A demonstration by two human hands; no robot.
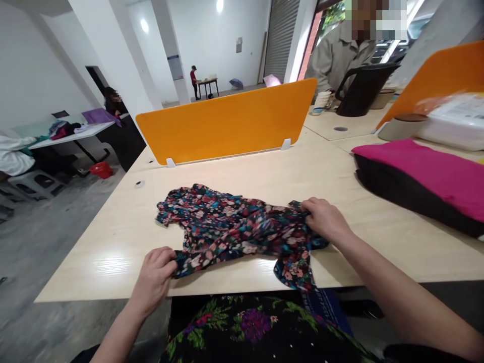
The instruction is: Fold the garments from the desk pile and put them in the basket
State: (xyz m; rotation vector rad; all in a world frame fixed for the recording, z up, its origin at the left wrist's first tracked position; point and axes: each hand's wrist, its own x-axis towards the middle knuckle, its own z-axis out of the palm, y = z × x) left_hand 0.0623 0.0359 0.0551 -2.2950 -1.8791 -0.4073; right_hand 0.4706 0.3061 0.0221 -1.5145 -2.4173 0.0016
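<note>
A dark floral garment point(234, 222), patterned in red, pink and blue, lies loosely spread and creased across the wooden table point(113, 227). Its near left corner is pinched by my left hand point(157, 275), fingers closed, close to the table's front edge. My right hand point(325, 219) grips the garment's right end with fingers closed. Between the two hands the cloth is drawn out, and a flap of it hangs toward the front edge at the right. What kind of garment it is, I cannot tell for sure.
An orange divider point(227, 126) stands behind the garment. Folded pink and black cloth point(419, 176) lies at the right, near a plastic-wrapped pack point(457, 121). Beyond are a dark pitcher point(363, 91), stacked cups point(323, 99) and a person in a light jacket point(328, 58).
</note>
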